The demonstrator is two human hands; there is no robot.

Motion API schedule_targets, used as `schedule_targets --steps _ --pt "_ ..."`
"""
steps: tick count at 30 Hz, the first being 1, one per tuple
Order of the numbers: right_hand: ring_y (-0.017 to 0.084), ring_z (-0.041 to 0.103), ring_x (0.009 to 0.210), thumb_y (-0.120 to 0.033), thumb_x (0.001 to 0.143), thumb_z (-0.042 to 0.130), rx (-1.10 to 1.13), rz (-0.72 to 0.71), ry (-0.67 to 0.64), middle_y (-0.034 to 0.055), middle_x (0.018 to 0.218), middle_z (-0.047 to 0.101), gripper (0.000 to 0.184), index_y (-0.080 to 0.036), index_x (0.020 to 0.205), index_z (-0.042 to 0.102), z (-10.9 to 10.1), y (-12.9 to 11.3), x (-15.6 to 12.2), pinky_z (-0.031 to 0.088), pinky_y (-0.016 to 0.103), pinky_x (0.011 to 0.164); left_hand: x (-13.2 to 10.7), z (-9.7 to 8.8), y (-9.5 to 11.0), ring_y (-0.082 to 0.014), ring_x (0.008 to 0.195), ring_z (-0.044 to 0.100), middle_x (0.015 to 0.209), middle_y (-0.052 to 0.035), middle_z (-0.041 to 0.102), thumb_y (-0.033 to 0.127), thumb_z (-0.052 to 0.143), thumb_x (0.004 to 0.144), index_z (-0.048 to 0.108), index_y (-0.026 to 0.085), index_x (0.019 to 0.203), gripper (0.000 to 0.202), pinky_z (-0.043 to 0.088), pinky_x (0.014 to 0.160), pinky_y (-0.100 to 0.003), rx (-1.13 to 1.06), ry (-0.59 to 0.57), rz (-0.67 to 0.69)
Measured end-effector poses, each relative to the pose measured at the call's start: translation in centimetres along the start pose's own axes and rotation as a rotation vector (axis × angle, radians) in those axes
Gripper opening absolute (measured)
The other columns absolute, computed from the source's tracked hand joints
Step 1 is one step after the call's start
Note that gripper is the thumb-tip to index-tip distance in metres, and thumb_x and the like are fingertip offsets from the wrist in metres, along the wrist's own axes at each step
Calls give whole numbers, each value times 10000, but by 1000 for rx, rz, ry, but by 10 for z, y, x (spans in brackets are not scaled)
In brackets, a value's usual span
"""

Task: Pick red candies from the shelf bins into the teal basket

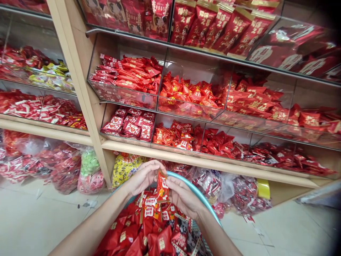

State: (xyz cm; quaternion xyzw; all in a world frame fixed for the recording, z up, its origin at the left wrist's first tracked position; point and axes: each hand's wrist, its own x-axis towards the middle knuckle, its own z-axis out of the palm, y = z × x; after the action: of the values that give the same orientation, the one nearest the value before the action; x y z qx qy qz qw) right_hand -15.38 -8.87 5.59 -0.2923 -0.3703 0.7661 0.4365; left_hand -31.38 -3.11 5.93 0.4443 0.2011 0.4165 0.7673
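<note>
Over a light-blue basket (186,179), both hands meet at one small red snack packet (162,190) with white and gold print, held upright. My left hand (146,176) has its fingertips closed at the packet's top edge. The thumb and fingers of my right hand (183,195) pinch its right side. Below them the basket is filled with wrapped snack packets (149,234), mostly red, with some black-edged ones at the right. Several packets with white labels (149,212) lie on top, just under the held one.
A wooden shelf (160,154) stands ahead, its clear bins (128,99) full of red-wrapped sweets. Under it lie bagged sweets: a yellow bag (126,169), dark-red bags (247,193) and a green-and-pink bag (91,170). Tiled floor (39,220) shows on both sides.
</note>
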Motion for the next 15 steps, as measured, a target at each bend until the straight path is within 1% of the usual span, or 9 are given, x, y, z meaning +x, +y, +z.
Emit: schedule_targets --steps 3,6,8,11,13,15 --pt "112 591 728 -285 808 627 -33 -29 -2 23 857 639 176 -168 938 613 2 -5 -1 457 248 663 1 -2 1 -128 813 554 961 -83 615 230 523 833 608 131 952 177 435 640 -198 34 53 40" --pt "132 598 740 -341 776 654 -97 -71 50 34 881 646 278 -177 996 608 5 -8 -2 459 267 671 2 -2 2 -146 849 559 988 -88 621 294 528 836 619 140 962 220 452 697 -235 128 96 69" --pt "131 590 731 -375 739 681 -182 -92 124 20 840 645 299 -182 959 621 3 -8 -1 450 269 687 3 -2 2 -153 835 568 949 -76 636 346 546 824 634 152 951 248 450 704 -245 256 106 71" --pt "118 554 708 -401 698 706 -385 -143 202 -10 759 623 276 -172 839 641 -4 -4 1 423 253 701 3 -3 0 -147 780 575 856 -53 653 376 622 762 668 151 857 249 436 715 -242 498 95 90" --pt "106 515 655 -418 685 707 -507 -172 213 -27 700 593 277 -166 775 633 -8 -1 3 403 241 654 4 -4 -3 -135 706 566 765 -40 651 354 679 707 674 137 789 232 430 680 -234 595 60 91" --pt "95 472 600 -431 677 705 -594 -181 218 -39 645 558 289 -161 726 613 -11 2 5 376 230 594 6 -5 -6 -122 634 544 691 -29 637 336 695 688 666 129 747 218 422 624 -226 631 27 86"
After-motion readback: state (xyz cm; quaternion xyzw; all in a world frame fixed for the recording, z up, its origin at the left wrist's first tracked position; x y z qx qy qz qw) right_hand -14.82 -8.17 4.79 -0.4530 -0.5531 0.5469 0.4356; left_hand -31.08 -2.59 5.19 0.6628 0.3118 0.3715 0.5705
